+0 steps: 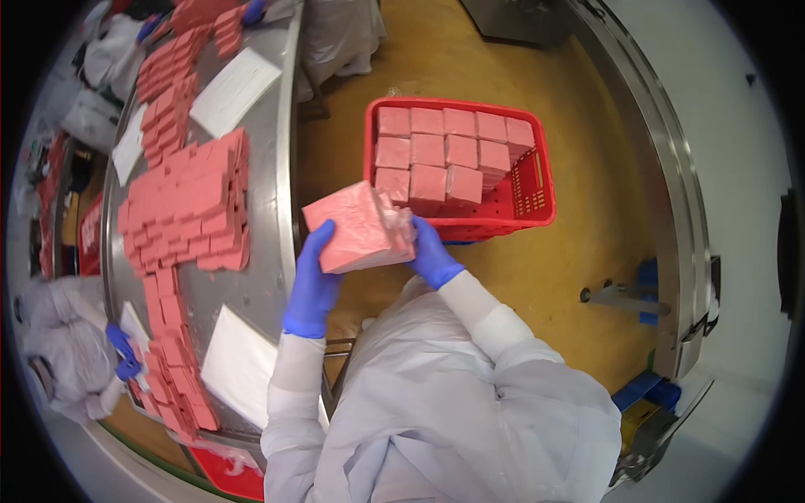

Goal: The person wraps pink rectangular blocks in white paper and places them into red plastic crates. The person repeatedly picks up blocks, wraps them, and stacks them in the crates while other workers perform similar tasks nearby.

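A pink block (358, 229) in clear plastic film is held between both my blue-gloved hands, in the gap between the steel table and a red crate. My left hand (312, 283) grips its left side, thumb on the upper face. On the opposite side, my right hand (434, 251) holds it by the end where the film is bunched up. Just beyond the block stands the red plastic crate (544, 188), its near rim close to my right hand. Rows of similar wrapped pink blocks (427, 151) fill much of it, with bare crate floor showing at the near right.
On the steel table (267, 188) are stacked pink slabs (182, 201) and a white sheet stack (242, 368). Another white stack (236, 92) lies farther up. A co-worker's gloved hands (124, 352) are across the table. A steel frame (666, 188) curves along the right.
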